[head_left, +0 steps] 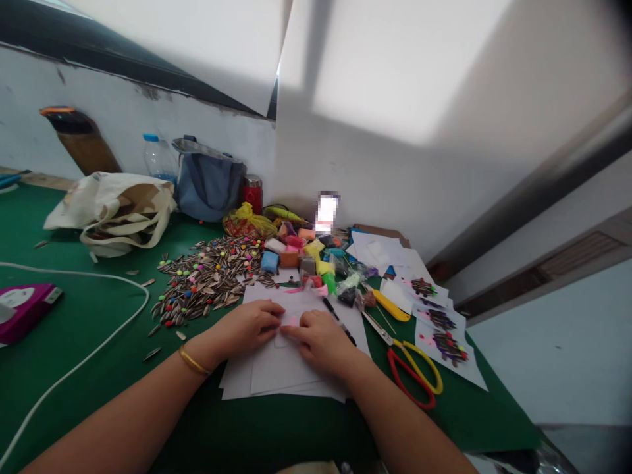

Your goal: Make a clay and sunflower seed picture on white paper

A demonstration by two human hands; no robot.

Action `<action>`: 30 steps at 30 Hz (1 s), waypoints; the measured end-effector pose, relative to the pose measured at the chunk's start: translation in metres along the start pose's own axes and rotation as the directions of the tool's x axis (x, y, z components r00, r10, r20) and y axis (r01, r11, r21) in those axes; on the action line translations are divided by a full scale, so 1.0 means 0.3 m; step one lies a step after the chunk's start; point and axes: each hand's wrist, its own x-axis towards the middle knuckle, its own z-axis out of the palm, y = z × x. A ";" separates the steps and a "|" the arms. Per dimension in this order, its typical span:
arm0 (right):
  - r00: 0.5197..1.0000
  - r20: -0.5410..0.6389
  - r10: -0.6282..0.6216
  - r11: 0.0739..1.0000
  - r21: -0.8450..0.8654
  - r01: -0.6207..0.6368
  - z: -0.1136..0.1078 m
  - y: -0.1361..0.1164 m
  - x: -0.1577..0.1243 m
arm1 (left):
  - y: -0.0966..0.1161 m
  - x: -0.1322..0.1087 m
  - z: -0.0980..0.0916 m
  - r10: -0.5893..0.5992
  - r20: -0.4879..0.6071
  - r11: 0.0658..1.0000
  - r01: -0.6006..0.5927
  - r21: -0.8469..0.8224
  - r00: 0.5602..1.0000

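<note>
My left hand (254, 326) rests on the stacked white paper (291, 382), fingers together and slightly bent, their tips beside a small paper piece (284, 341). From the other side my right hand (323, 339) reaches in with its index finger stretched out, the other fingers curled. That fingertip touches the small paper beside a flat bit of pink clay (292, 320). Part of the clay and paper is hidden under the fingers. A black pen (340, 321) lies just right of my right hand.
Striped sunflower seeds (212, 276) with coloured balls are heaped at left. Behind the paper lie clay packets (289, 258). Scissors (399, 349) and a yellow cutter (391, 305) lie at right, near seed-decorated papers (447, 345). A white cable (143, 309) crosses the green table (123, 368).
</note>
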 end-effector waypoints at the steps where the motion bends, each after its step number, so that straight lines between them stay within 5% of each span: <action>1: 1.000 0.005 0.001 1.000 -0.011 -0.001 0.000 -0.009 0.003 | -0.001 0.000 0.002 0.000 -0.009 1.000 0.000 -0.007 1.000; 13: 0.997 0.006 0.080 0.993 0.092 -0.080 0.015 -0.011 0.013 | 0.006 0.002 -0.010 -0.046 -0.012 0.999 0.046 -0.007 0.999; 30: 0.992 -0.097 0.083 0.972 0.227 -0.059 0.021 0.019 0.007 | 0.030 0.003 -0.032 0.078 0.044 0.992 -0.081 0.093 0.996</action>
